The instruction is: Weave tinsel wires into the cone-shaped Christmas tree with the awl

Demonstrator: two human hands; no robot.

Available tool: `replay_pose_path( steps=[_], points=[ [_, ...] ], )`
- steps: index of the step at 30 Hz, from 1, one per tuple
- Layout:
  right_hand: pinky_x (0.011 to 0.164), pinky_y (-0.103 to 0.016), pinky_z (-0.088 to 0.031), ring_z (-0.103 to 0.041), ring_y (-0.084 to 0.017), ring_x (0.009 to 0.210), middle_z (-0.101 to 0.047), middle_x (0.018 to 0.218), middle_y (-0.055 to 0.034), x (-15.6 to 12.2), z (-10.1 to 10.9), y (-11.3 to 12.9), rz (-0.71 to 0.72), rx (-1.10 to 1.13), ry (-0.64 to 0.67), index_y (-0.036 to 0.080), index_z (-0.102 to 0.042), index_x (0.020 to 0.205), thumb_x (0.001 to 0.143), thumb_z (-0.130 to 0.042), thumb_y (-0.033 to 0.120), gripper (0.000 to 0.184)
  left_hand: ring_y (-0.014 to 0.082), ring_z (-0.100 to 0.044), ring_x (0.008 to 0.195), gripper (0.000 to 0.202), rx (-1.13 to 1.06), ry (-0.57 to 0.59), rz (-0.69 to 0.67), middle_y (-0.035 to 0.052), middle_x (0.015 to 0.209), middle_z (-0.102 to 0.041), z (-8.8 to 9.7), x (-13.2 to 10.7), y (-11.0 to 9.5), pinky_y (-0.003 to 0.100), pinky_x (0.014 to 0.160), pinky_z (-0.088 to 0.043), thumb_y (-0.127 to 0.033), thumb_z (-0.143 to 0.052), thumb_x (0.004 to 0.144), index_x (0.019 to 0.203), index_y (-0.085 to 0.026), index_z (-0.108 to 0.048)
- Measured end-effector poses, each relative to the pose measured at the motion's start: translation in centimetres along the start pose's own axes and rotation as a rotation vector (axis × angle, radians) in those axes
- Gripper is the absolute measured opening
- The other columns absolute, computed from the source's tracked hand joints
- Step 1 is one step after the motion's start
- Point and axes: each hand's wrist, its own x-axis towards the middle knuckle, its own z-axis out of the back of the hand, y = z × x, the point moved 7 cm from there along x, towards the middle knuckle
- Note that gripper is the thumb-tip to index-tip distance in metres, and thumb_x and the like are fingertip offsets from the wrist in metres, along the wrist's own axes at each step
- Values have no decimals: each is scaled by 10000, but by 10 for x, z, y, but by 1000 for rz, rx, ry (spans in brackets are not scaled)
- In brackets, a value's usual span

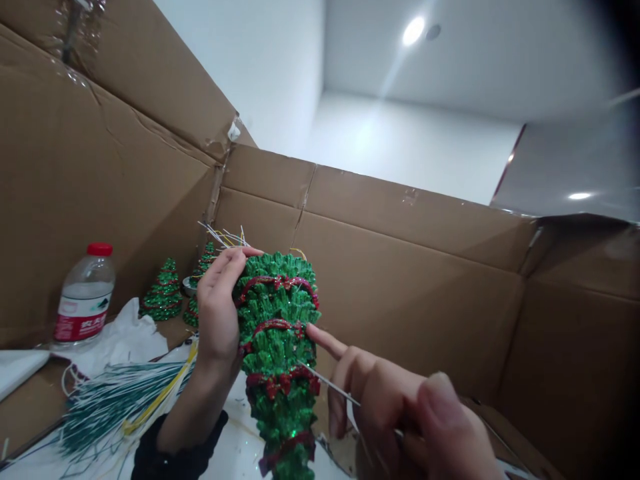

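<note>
A green glittery Christmas tree figurine (283, 353) with red garlands and bows fills the lower middle, its wide end up and its narrow end toward the bottom edge. My left hand (223, 300) is closed round its left side near the wide end. My right hand (400, 400) comes in from the lower right with a thin metal rod (330, 385) held in its curled fingers. The rod's tip meets or nearly meets the tree just above a red bow. The outstretched index fingertip touches the tree's right side. My right palm is hidden.
Cardboard walls (400, 287) enclose the white work surface. At left stand a red-capped bottle (84, 300), crumpled white tissue (133, 337) and smaller tree figurines (164, 293). A bundle of green and white strands (115, 407) lies beside my left forearm.
</note>
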Motion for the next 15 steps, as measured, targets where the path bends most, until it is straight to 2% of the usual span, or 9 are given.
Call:
replay_pose_path(
  steps=[7, 12, 15],
  points=[
    [779, -446, -556, -503, -123, 403, -484, 388, 22, 2, 1, -1, 117, -107, -27, 210, -440, 397, 918, -379, 441, 573, 135, -555, 635, 131, -25, 7, 22, -14, 665, -579, -1, 0, 2, 238, 581, -430, -295, -541, 760, 700, -198, -606],
    [811, -439, -551, -478, -105, 402, -464, 417, 24, -2, -7, 7, 199, -246, 79, 198, -509, 448, 951, -348, 363, 553, 155, -551, 625, 135, -10, 2, 34, -6, 658, -583, 0, 0, 2, 265, 574, -432, -307, -544, 763, 688, -209, -599],
    [792, -454, -553, -469, -111, 383, -468, 405, 30, -2, -1, 12, 231, -182, 87, 214, -535, 454, 955, -342, 394, 566, 154, -554, 630, 142, 7, 4, 23, -11, 661, -583, 0, 0, 0, 262, 576, -431, -307, -534, 778, 690, -215, -597]
  ],
)
